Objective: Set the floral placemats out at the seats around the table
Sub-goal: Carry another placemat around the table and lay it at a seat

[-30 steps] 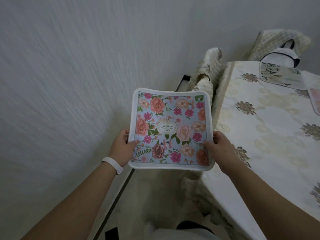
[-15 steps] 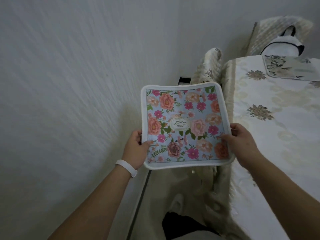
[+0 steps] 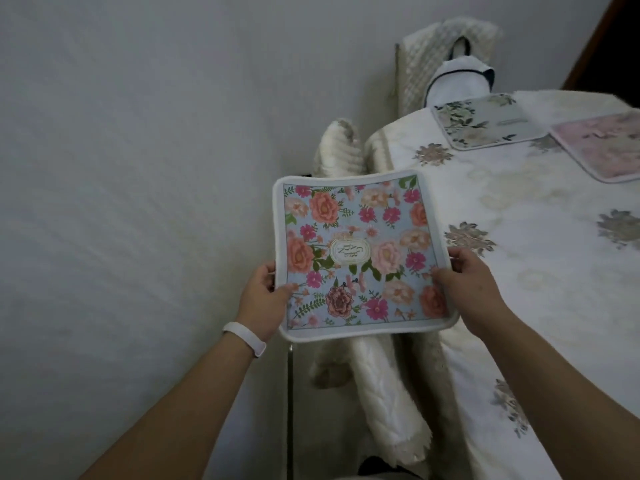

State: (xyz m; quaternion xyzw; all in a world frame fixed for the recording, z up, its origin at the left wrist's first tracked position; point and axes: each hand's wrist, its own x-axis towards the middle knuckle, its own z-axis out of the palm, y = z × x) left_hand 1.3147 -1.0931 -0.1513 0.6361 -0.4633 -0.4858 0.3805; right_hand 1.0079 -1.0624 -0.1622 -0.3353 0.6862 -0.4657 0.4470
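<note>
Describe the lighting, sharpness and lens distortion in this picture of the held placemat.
Head view: dim, flat light, no glare; the held placemat, between left hand and right hand, is sharp enough to read its label; the green placemat and pink placemat on the table look softer, paler; the wide lens slants the scene.

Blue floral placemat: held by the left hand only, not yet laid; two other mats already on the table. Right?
No: head view shows left hand and right hand both gripping the blue floral placemat. Rest holds: green mat and pink mat lie on the table.
</note>
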